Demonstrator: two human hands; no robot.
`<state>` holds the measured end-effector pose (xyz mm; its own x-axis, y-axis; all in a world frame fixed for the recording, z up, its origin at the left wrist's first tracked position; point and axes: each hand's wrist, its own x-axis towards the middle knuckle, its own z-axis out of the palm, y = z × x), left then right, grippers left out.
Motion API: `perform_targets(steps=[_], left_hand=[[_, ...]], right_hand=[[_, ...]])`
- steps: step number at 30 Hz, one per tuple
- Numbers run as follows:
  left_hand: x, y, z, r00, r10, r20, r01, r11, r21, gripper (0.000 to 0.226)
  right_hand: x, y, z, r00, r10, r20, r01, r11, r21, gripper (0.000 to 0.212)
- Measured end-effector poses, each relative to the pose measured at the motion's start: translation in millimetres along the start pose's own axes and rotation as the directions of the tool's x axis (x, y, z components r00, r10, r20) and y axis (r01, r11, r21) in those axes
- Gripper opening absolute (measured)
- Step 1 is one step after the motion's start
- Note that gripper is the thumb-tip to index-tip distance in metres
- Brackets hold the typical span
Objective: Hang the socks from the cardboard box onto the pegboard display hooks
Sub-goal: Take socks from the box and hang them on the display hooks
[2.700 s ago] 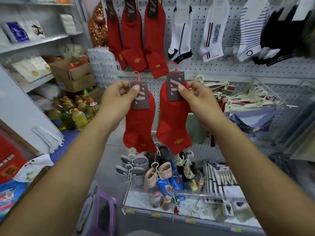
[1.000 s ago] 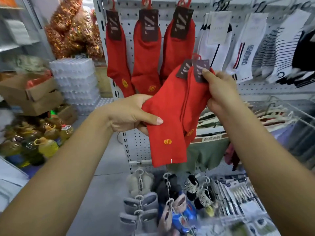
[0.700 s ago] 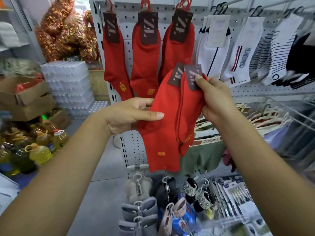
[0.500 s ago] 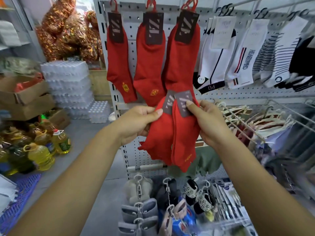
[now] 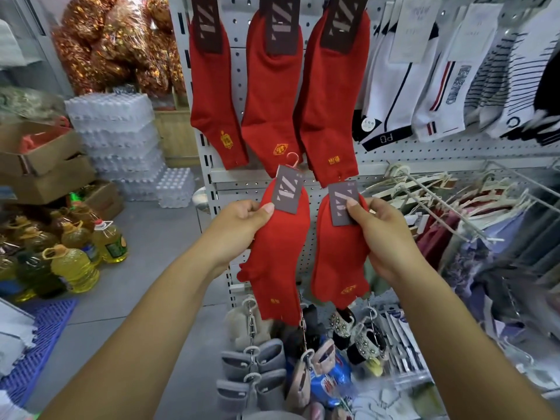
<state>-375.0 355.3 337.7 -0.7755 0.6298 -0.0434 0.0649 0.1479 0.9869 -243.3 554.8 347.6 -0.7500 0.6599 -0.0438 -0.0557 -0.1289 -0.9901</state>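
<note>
I'm splitting the bunched pair apart again: left hand (image 5: 239,225) pinching one red sock (image 5: 277,256), right hand (image 5: 375,234) pinching the other sock (image 5: 339,256), side by side below the pegboard (image 5: 424,153).

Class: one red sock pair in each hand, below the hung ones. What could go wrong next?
1. No free hand: the left hand holds the left sock pair, the right hand the right sock pair, so neither could catch a drop.
2. Raised, the left pair's red hook could snag the hanging red socks above.
</note>
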Motion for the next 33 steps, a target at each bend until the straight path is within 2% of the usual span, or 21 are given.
perform_targets(steps=[8, 14, 17, 20, 27, 30, 33], left_hand=[[6.7, 7.3, 24.0, 0.996, -0.018, 0.092, 0.026, 0.996, -0.085, 0.022], [11.2, 20.5, 31.3, 0.999, 0.033, -0.017, -0.035, 0.995, -0.098, 0.019], [9.7, 28.3, 27.3, 0.99, 0.121, -0.077, -0.127, 0.989, -0.077, 0.02], [7.6, 39.1, 22.3, 0.965, 0.206, -0.16, -0.221, 0.972, -0.079, 0.018], [16.6, 97.3, 18.6, 0.848, 0.461, -0.262, -0.449, 0.887, 0.108, 0.016], [27.9, 127.4, 21.2, 0.799, 0.546, -0.253, -0.509, 0.837, 0.198, 0.017], [39.8, 155.4, 24.6, 0.789, 0.584, -0.191, -0.52, 0.801, 0.299, 0.017]], right_hand=[[-1.2, -4.9, 3.8, 0.997, -0.009, 0.075, 0.011, 1.0, -0.016, 0.035], [5.0, -11.8, -4.7, 0.99, -0.056, 0.132, 0.057, 0.998, -0.003, 0.025], [9.7, -17.3, -7.7, 0.987, -0.112, 0.115, 0.112, 0.994, 0.005, 0.01], [12.7, -28.1, -7.5, 0.981, -0.172, 0.089, 0.174, 0.985, -0.013, 0.012], [17.5, -65.1, -4.7, 0.938, -0.346, -0.015, 0.346, 0.938, 0.009, 0.011], [20.0, -81.6, -8.3, 0.919, -0.393, -0.032, 0.394, 0.918, 0.036, 0.01], [18.9, -96.6, -13.7, 0.91, -0.414, -0.023, 0.415, 0.909, 0.05, 0.012]])
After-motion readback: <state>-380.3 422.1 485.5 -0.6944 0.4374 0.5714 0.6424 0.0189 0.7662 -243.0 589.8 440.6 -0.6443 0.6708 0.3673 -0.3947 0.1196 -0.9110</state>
